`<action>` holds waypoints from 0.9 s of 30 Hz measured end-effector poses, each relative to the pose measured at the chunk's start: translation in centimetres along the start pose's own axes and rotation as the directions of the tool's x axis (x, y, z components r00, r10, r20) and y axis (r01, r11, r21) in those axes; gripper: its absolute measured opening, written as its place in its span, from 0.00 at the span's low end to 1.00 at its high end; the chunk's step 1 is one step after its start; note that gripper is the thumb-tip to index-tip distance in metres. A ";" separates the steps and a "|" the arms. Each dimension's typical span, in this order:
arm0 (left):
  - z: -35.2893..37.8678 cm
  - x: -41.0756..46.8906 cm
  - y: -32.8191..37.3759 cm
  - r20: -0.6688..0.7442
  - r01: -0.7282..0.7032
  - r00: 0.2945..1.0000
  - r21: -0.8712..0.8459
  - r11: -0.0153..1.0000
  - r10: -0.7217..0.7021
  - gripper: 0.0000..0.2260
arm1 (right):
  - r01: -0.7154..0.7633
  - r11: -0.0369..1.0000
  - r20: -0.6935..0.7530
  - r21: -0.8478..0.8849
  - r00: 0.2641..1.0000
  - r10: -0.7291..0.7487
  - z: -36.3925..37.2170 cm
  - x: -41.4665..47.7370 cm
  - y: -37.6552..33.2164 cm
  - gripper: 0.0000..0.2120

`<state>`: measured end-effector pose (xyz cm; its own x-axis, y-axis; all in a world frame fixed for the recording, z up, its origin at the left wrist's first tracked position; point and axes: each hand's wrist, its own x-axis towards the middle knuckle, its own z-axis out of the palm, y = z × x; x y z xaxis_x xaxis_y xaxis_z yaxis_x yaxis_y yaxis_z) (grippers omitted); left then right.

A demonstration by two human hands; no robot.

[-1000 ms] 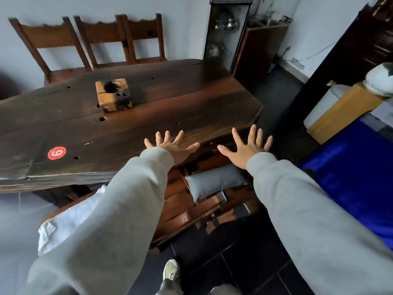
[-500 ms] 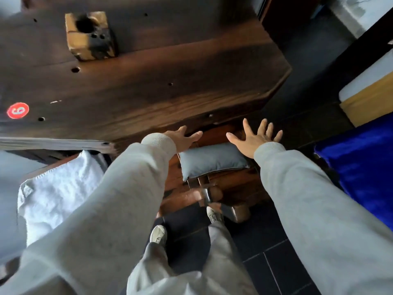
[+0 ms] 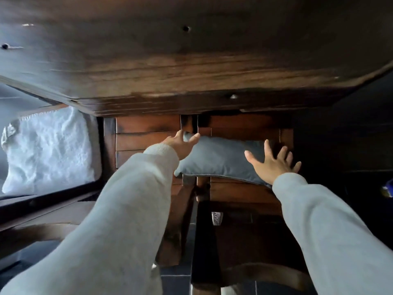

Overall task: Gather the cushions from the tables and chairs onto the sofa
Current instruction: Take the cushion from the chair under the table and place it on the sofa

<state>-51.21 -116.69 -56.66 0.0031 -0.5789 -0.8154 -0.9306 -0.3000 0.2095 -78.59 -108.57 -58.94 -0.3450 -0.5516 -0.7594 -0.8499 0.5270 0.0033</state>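
Observation:
A grey cushion (image 3: 219, 159) lies across the seats of wooden chairs (image 3: 148, 133) pushed under the dark wooden table (image 3: 191, 60). My left hand (image 3: 181, 143) is at the cushion's upper left corner, thumb and fingers on either side of that corner, not clearly closed on it. My right hand (image 3: 274, 162) hovers with fingers spread over the cushion's right end, hiding that end. A white fluffy cushion (image 3: 49, 152) rests on another chair seat at the left.
The table's edge overhangs the chairs just above my hands. Chair backs (image 3: 204, 231) and legs stand between me and the seats. Dark floor tiles (image 3: 176, 279) lie below. A bit of blue (image 3: 388, 187) shows at the right edge.
The view has dropped closer to the table edge and chairs. Both hands have moved down onto the grey cushion, the left reaching its corner, the right spreading over its right end.

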 end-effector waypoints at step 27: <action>5.3 5.4 -4.4 0.101 0.237 0.969 -0.649 0.723 -0.227 0.44 | -0.048 0.696 -0.024 0.716 0.995 0.093 2.0 6.7 3.4 0.68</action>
<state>-49.03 -114.44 -64.88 0.1771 -0.4166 -0.8917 -0.4351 -0.8458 0.3087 -83.02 -109.23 -65.33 -0.4318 -0.5155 -0.7401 -0.2896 0.8564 -0.4275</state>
